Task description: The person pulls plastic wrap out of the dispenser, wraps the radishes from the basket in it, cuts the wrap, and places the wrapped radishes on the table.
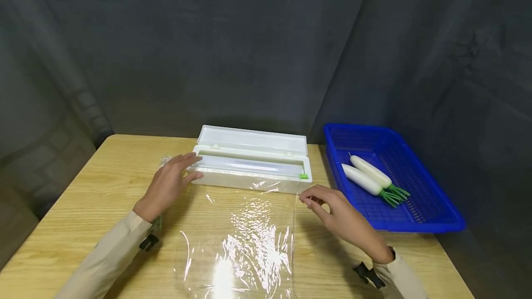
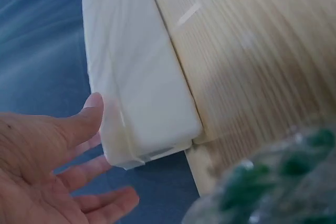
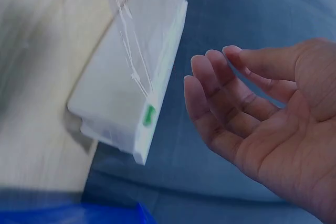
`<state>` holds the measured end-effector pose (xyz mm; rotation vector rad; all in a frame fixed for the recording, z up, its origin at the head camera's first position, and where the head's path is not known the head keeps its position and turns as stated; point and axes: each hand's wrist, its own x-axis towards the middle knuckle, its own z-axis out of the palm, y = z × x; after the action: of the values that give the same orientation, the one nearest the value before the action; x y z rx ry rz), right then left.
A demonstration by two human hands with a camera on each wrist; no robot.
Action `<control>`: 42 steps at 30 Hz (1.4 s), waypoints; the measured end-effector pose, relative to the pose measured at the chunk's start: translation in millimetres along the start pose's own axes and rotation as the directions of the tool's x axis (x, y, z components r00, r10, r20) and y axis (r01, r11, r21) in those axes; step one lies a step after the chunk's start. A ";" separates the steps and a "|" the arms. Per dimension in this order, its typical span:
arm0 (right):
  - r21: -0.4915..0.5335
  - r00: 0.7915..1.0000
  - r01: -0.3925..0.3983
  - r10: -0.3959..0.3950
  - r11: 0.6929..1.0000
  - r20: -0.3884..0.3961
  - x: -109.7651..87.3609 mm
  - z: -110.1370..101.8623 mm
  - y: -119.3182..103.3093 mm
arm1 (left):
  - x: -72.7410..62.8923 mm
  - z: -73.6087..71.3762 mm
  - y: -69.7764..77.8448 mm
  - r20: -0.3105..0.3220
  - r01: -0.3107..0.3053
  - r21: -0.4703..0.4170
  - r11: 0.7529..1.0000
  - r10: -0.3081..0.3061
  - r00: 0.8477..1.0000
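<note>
A white cling film box (image 1: 232, 178) stands at the back of the table with its lid (image 1: 253, 137) raised. A film roll (image 1: 249, 165) lies inside, and a green slide cutter (image 1: 304, 176) sits at the right end of its front rim. Clear film (image 1: 257, 239) stretches from the box over the tabletop toward me. My left hand (image 1: 169, 182) is at the box's left end, its thumb at the corner (image 2: 107, 129) and its fingers loosely extended. Close to the box's front right corner, my right hand (image 1: 332, 213) has loosely bent fingers and holds nothing in the right wrist view.
A blue plastic basket (image 1: 432, 188) with two white radishes (image 1: 365, 179), green stalks attached, stands at the right. Something green in clear film (image 2: 252, 187) lies by my left wrist, mostly hidden in the head view. A dark curtain (image 1: 232, 59) hangs behind the wooden table (image 1: 112, 174).
</note>
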<state>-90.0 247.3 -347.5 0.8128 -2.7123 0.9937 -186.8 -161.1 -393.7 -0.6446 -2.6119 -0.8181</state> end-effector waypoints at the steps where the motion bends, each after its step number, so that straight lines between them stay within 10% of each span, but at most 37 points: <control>1: -0.011 1.000 0.006 -0.007 1.000 -0.017 -0.3 -2.5 1.0 | 0.8 0.6 -1.8 0.010 0.004 -0.012 1.000 -0.004 1.000; 11: -0.107 0.993 0.007 -0.019 0.994 -0.118 -6.9 -33.7 13.3 | 5.2 6.2 -9.5 0.011 -0.037 0.000 0.999 0.037 0.999; 25: -0.181 0.962 -0.234 0.201 0.955 -0.185 -23.3 -83.0 59.4 | 4.0 17.8 -12.4 -0.144 -0.144 0.037 0.989 0.148 0.978; 42: -0.238 0.883 -0.464 0.466 0.853 -0.051 -30.4 -107.6 124.9 | 3.7 37.6 0.9 -0.143 -0.112 0.120 0.986 0.129 0.981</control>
<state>-136.6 408.3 -343.3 0.1087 -3.0271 0.6936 -195.9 -136.6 -421.1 -0.6751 -2.4370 -0.6521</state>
